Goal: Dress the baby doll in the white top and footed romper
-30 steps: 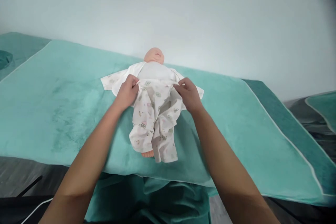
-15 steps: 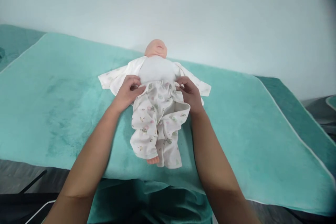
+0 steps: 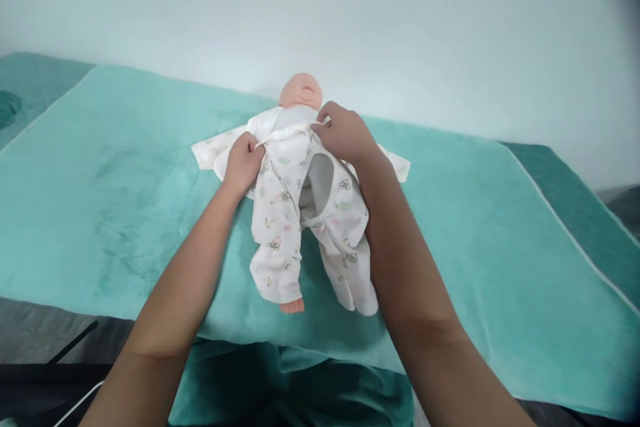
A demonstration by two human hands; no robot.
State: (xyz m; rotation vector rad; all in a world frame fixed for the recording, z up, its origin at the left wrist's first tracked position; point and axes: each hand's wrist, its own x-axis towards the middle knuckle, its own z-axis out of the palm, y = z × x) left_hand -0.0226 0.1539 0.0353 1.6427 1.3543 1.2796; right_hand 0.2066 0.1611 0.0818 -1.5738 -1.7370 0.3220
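Note:
A baby doll [image 3: 302, 91] lies on its back, head toward the wall. White printed baby trousers [image 3: 277, 213] cover its legs, with an opening at the crotch. My left hand [image 3: 245, 163] is closed on the waistband at the doll's hip on the left. Higher up, my right hand [image 3: 345, 132] pinches the other side of the waistband and holds it stretched over the belly. A white printed jacket [image 3: 220, 147] is spread open under the doll, its sleeves out to both sides. One foot [image 3: 292, 306] shows below the left trouser leg; the other foot is hidden.
A turquoise plush cloth [image 3: 125, 213] covers the table. A white wall [image 3: 320, 13] rises behind it. Darker green cloth [image 3: 575, 207] lies along the right end, and a dark green bundle [image 3: 9, 109] at the far left edge.
My right hand has moved up toward the doll's chest, pulling the waistband higher. The crotch opening has widened, and the right trouser leg has shifted right. My left hand has closed on the waistband.

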